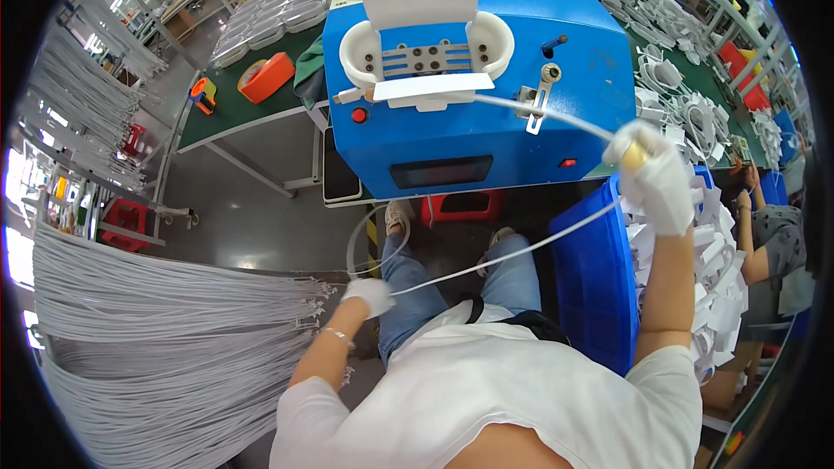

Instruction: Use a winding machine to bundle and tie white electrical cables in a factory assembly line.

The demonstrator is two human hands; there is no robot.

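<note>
A white cable (512,254) runs between my two gloved hands across my lap. My left hand (369,297), low in front of my left thigh, is closed around it, and a loose loop of cable rises beyond the fingers. Raised at the right, my right hand (658,181) grips the cable too; something yellow shows at its fingers, slightly blurred. From there another stretch of cable goes to the white winding head (427,54) on top of a blue machine (486,141), passing a small metal guide bracket (533,111). A white flap on the head hides where that stretch ends.
A blue bin (591,269) full of white coiled cables stands at my right. Many long white cables (174,330) hang at my left. Orange tape (268,77) and clear trays (274,17) lie on the green table. Another person's arm (752,239) shows at the far right.
</note>
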